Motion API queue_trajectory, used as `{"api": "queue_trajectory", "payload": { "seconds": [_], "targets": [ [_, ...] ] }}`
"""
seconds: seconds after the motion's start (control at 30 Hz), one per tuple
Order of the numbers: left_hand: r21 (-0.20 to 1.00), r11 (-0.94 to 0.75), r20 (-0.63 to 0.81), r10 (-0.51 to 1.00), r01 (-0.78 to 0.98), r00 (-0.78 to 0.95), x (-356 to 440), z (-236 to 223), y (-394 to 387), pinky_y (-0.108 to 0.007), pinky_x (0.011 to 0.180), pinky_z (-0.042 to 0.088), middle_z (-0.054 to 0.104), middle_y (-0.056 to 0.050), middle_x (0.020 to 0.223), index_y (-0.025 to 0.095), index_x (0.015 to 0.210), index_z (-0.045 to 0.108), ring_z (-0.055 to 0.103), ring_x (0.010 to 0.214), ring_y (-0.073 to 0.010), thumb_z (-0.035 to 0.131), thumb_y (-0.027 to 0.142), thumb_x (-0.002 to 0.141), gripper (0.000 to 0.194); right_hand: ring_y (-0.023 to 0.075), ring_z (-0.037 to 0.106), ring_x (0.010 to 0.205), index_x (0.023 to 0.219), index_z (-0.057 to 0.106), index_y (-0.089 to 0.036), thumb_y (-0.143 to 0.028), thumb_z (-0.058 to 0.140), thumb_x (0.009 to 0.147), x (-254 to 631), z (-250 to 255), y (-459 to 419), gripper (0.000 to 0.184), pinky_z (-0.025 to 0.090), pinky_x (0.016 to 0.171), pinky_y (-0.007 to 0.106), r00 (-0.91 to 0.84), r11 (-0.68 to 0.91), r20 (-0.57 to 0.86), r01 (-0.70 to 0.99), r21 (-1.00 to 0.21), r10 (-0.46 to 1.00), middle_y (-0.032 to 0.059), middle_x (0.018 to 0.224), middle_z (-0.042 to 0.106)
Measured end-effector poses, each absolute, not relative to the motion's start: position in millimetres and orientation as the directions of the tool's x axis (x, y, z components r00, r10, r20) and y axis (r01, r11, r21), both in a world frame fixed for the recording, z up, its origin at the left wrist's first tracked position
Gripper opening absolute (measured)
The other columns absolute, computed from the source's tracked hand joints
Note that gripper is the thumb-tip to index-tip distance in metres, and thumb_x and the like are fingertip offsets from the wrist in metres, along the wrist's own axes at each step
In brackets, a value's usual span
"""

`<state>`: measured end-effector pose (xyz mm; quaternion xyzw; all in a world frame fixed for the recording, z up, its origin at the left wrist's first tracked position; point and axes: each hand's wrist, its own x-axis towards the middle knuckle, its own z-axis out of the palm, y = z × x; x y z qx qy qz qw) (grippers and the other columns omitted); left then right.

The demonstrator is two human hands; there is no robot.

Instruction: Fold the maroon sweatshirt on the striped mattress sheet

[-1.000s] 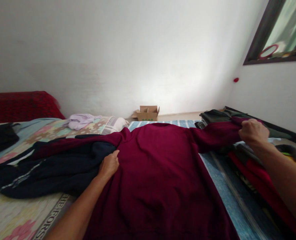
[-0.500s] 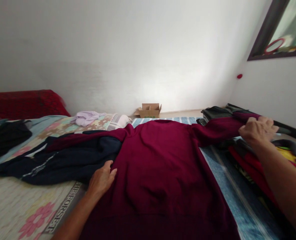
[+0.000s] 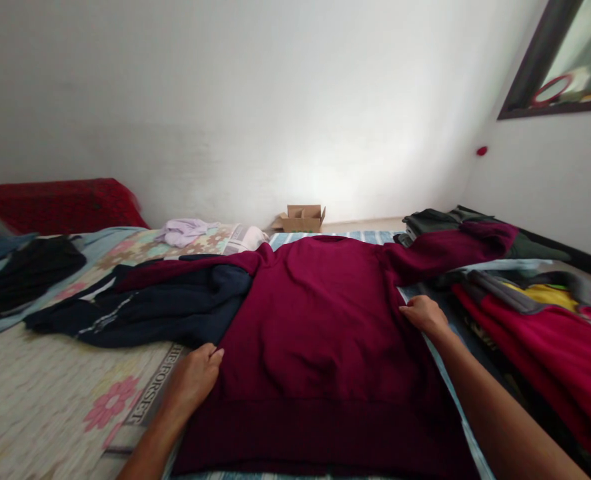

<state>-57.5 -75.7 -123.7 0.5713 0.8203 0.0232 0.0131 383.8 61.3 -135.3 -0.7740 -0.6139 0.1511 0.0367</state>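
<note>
A maroon sweatshirt (image 3: 315, 320) lies spread flat on the bed, its neck at the far end and its dark hem nearest me. Both sleeves stretch out sideways. My left hand (image 3: 200, 373) is closed on the left side edge, low on the body. At the opposite edge, below the armpit, my right hand (image 3: 425, 315) pinches the fabric. The left sleeve rests over a navy garment (image 3: 160, 310) with white trim. The right sleeve reaches over dark folded clothes (image 3: 430, 223).
Red and grey clothes (image 3: 550, 333) are stacked at the right. Black clothing (image 3: 30, 273) and a lilac cloth (image 3: 182, 232) lie at the left. An open cardboard box (image 3: 302, 219) stands by the wall. The bed has a floral cover (image 3: 75, 393) and a blue striped sheet (image 3: 468, 427).
My right hand has left the right sleeve and come down to the sweatshirt's right side edge. My left hand has moved slightly lower and closed on the left edge.
</note>
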Motion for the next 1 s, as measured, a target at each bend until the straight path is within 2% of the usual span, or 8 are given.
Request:
{"api": "queue_trajectory", "payload": {
  "seconds": [0.2,0.43,0.53,0.63,0.73,0.8,0.87,1.0],
  "targets": [
    [0.141,0.404,0.018,0.912,0.904,-0.41,-59,-129,-74,-0.025,0.062,0.036,0.065,-0.006,0.07,0.021,0.062,0.048,0.06,0.068,-0.0191,0.034,0.032,0.086,0.03,0.0293,0.061,0.101,0.1,0.065,-0.016,-0.03,0.043,0.083,372,-135,56,0.031,0.047,0.08,0.037,0.163,-0.179,-0.106,0.97,-0.164,0.981,0.0154,0.108,0.065],
    [0.205,0.376,0.004,0.923,0.904,-0.384,-55,-123,-80,-0.024,0.059,0.035,0.061,-0.003,0.063,0.021,0.056,0.047,0.058,0.064,-0.0173,0.041,0.032,0.081,0.028,0.0254,0.062,0.1,0.1,0.066,-0.016,-0.02,0.047,0.079,359,-147,62,0.028,0.046,0.081,0.035,0.142,-0.16,-0.114,0.973,-0.166,0.983,0.0153,0.107,0.065],
    [0.262,0.365,0.007,0.925,0.893,-0.38,-56,-122,-83,-0.024,0.058,0.034,0.06,-0.002,0.059,0.02,0.054,0.049,0.056,0.061,-0.0165,0.045,0.028,0.075,0.023,0.0259,0.063,0.098,0.098,0.067,-0.016,-0.02,0.049,0.077,367,-146,67,0.028,0.047,0.077,0.032,0.168,-0.191,-0.13,0.962,-0.196,0.977,0.0155,0.105,0.066],
    [0.319,0.375,0.01,0.917,0.87,-0.399,-60,-123,-87,-0.025,0.057,0.034,0.06,-0.001,0.058,0.02,0.054,0.051,0.055,0.06,-0.0169,0.044,0.025,0.073,0.021,0.0262,0.065,0.089,0.093,0.068,-0.012,-0.025,0.048,0.077,392,-144,71,0.029,0.048,0.066,0.028,0.229,-0.263,-0.163,0.937,-0.231,0.96,0.0166,0.097,0.067],
    [0.385,0.384,0.014,0.907,0.839,-0.422,-64,-127,-90,-0.025,0.056,0.034,0.059,-0.002,0.058,0.02,0.054,0.05,0.056,0.06,-0.0179,0.041,0.026,0.074,0.022,0.0214,0.067,0.074,0.082,0.069,-0.01,-0.026,0.044,0.08,418,-146,69,0.029,0.046,0.056,0.024,0.276,-0.327,-0.212,0.908,-0.261,0.938,0.0149,0.083,0.068],
    [0.413,0.377,0.017,0.907,0.829,-0.421,-66,-129,-91,-0.026,0.056,0.034,0.059,-0.002,0.059,0.02,0.054,0.048,0.055,0.06,-0.0183,0.04,0.028,0.074,0.023,0.0207,0.067,0.072,0.08,0.069,-0.01,-0.024,0.045,0.079,426,-149,65,0.028,0.045,0.055,0.023,0.29,-0.344,-0.224,0.902,-0.261,0.93,0.0147,0.08,0.068],
    [0.429,0.37,0.015,0.909,0.824,-0.416,-66,-131,-92,-0.026,0.055,0.034,0.057,-0.002,0.057,0.021,0.054,0.047,0.054,0.059,-0.0181,0.041,0.032,0.074,0.024,0.0237,0.067,0.079,0.087,0.068,-0.011,-0.024,0.045,0.079,426,-150,58,0.028,0.046,0.059,0.026,0.296,-0.342,-0.204,0.907,-0.246,0.933,0.0161,0.087,0.068],
    [0.43,0.388,-0.029,0.908,0.815,-0.418,-63,-127,-94,-0.025,0.054,0.034,0.054,0.0,0.054,0.021,0.053,0.046,0.052,0.056,-0.0164,0.044,0.036,0.071,0.024,0.0292,0.064,0.091,0.113,0.058,-0.013,-0.027,0.037,0.085,409,-142,29,0.038,0.046,0.07,0.036,0.27,-0.284,-0.098,0.938,-0.196,0.958,0.0182,0.102,0.064]
  ]
}}
